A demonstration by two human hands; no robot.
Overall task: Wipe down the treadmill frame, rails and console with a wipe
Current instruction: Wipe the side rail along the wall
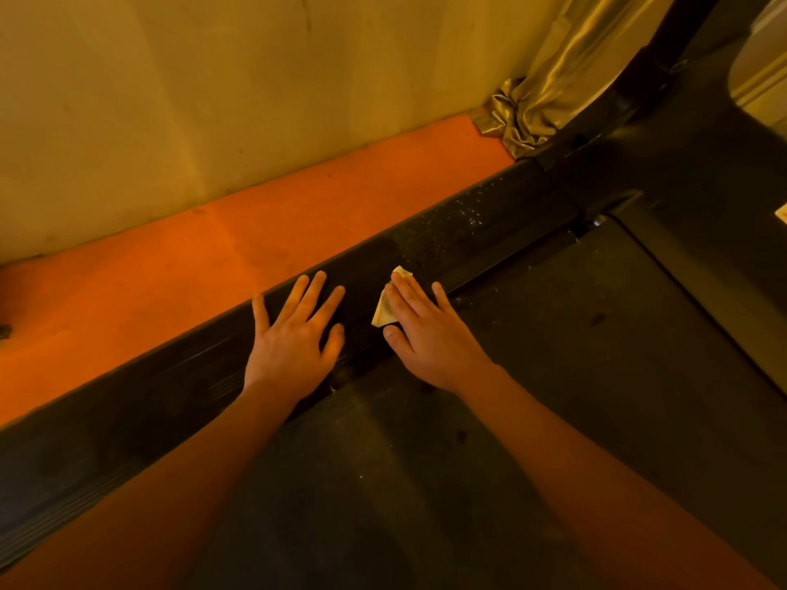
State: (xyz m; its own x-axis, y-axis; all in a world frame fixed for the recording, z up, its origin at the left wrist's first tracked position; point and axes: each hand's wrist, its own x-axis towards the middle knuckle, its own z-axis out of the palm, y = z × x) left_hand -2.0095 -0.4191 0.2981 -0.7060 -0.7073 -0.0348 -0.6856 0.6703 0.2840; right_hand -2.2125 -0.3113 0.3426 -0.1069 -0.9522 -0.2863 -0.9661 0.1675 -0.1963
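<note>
Down on the dark side rail point(447, 236) of the treadmill, both bare hands lie flat. The right hand point(426, 330) presses a small pale wipe point(383, 310) against the rail with straight, close-set fingers. It does not pinch it: the wipe sits under the fingers. One folded corner pokes out past the fingertips and a longer edge shows along the thumb side. The thumb lies stretched out just beside the wipe's lower corner.

The left hand point(294, 338) rests near it on the same rail, palm down, fingers spread wide and holding nothing. A strip of bare rail lies between it and the wipe. Further up the rail, pale specks dot the surface.

Both forearms cross the black belt point(553, 334), which lies along the rail's inner edge. Beyond the rail runs an orange floor point(213, 257) up to a plain wall point(213, 100). A shiny curtain point(545, 87) bunches in the corner beside the treadmill's dark upright post point(664, 44).
</note>
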